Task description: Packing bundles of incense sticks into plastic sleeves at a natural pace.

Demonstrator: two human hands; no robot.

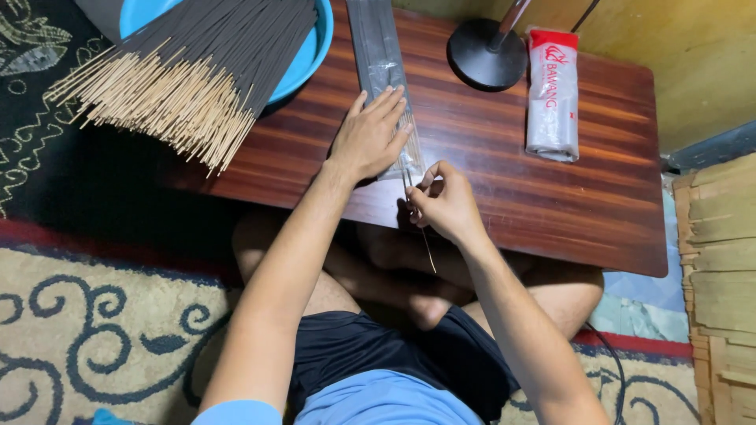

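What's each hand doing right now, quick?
Left hand: open, pressed flat on the clear plastic sleeve.
Right hand: closed, pinching a thin incense stick.

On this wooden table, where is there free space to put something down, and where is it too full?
Bare wood lies on the table between the right hand and the white packet, and along the near right edge. The far left is crowded: the stick bundle over the blue basin, then the clear sleeve under the left hand.
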